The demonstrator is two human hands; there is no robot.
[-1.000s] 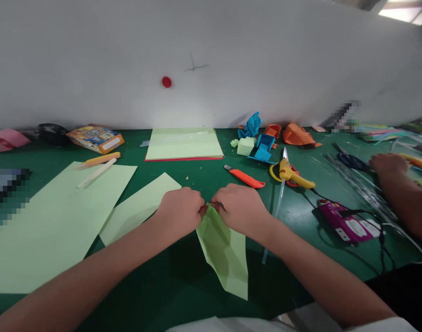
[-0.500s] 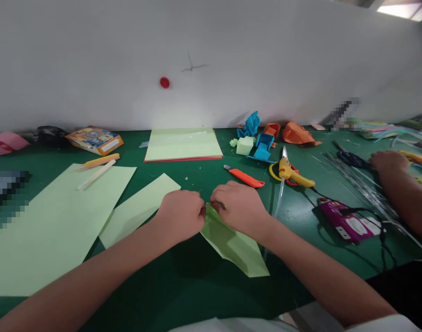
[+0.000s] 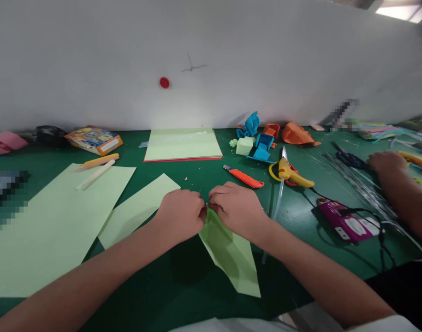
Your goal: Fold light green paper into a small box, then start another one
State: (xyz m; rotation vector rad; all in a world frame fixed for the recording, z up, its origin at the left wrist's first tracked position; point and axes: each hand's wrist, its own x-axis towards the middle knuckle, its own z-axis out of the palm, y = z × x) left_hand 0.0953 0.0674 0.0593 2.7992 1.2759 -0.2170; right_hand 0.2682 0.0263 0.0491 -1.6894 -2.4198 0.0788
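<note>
A creased piece of light green paper hangs down between my hands. My left hand is closed and pinches the paper's upper edge. Close against it, my right hand is closed too, its fingertips on the same edge. The fingertips are mostly hidden, so the exact fold cannot be made out. Left of my hands lie a smaller green sheet and a large green sheet. An orange utility knife rests on the table just beyond my right hand.
A yellow glue gun with a clear glue stick lies on scissors at right, near a purple box with cables. Folded green, blue and orange paper pieces and a paper stack line the wall. Another person's hand is at far right.
The free end of the green paper has swung down and to the left. My hands have barely moved and still pinch its upper edge.
</note>
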